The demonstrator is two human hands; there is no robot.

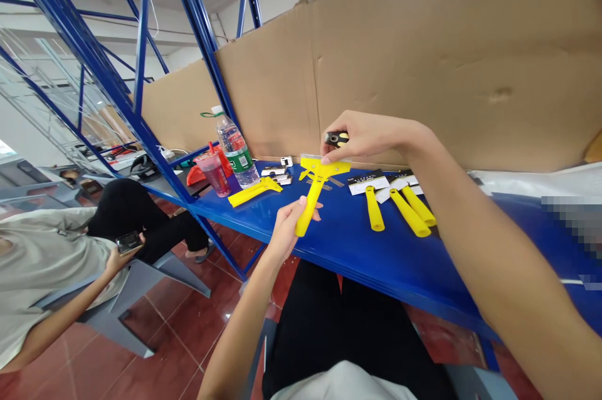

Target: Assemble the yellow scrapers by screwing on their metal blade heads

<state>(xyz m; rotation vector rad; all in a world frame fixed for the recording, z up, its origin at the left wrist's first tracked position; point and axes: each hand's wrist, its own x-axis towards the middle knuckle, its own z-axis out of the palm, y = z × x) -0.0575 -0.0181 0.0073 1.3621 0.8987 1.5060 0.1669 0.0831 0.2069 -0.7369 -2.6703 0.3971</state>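
Note:
My left hand [286,223] is wrapped round the handle of a yellow scraper [309,207], which it holds up over the table's front edge with the wide head away from me. A clear strip runs along the far edge of that head. My right hand [355,131] is closed round a black and yellow handled screwdriver [335,138], whose tip is hidden. Its fingertips touch the middle of the scraper's head. To the right lie several finished-looking scrapers [375,209] with black and white blade covers. A yellow scraper handle [249,193] lies to the left.
A water bottle [237,152] and a red drink cup [214,173] stand at the left on the blue table [348,249]. Small white and black packs [277,175] lie nearby. Cardboard [423,61] walls the back. A seated person [51,256] holds a phone at left.

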